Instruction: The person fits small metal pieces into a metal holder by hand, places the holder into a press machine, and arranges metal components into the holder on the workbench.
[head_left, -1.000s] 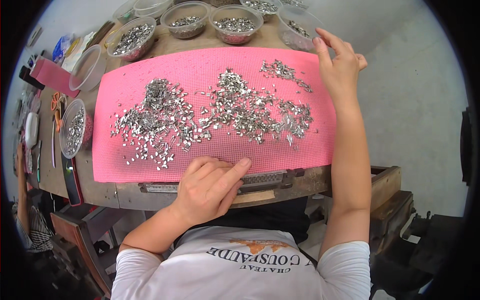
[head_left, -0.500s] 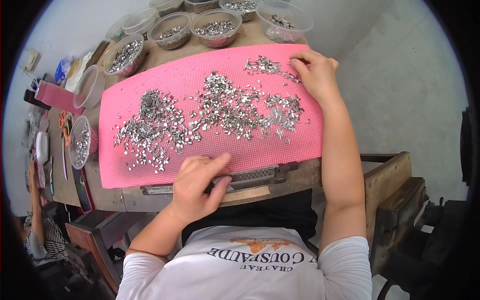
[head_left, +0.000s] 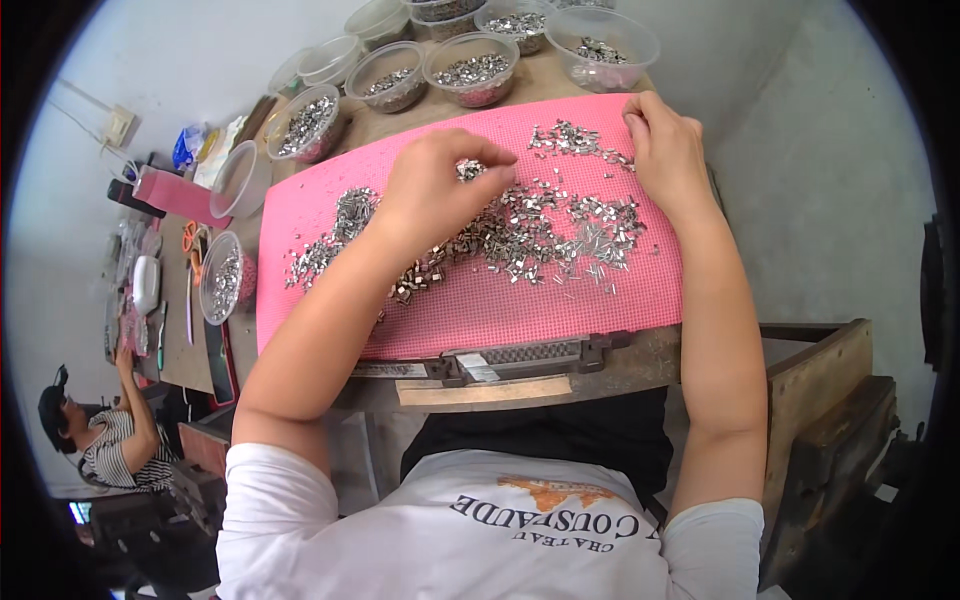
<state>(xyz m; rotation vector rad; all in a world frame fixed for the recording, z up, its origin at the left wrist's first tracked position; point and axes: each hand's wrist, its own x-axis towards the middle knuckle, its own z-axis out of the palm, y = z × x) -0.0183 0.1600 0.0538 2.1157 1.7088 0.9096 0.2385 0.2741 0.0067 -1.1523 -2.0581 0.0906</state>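
Observation:
A pink textured mat (head_left: 600, 305) bears heaps of small silvery metal pieces (head_left: 510, 235), some like short tubes, others like little blocks. My left hand (head_left: 440, 190) hovers over the middle heap, thumb and forefinger apart with pieces visible in the gap. Its forearm hides part of the left heap (head_left: 355, 208). At the mat's far right corner, my right hand (head_left: 668, 150) has its thumb and fingertips pinched together. Whatever they hold is too small to make out. A smaller cluster of metal pieces (head_left: 565, 138) lies just left of that hand.
Clear plastic bowls of metal pieces (head_left: 472, 70) line the far side; another bowl (head_left: 228, 280) stands left of the mat. Orange-handled scissors (head_left: 190, 237) lie farther left. A dark slotted metal bar (head_left: 525, 357) runs along the near edge. Another person (head_left: 125, 440) sits at far left.
My left hand has gone from the mat's near edge forward over the middle heap. My right hand stays pinched at the far right corner. The whole view has shifted, showing more of the other person.

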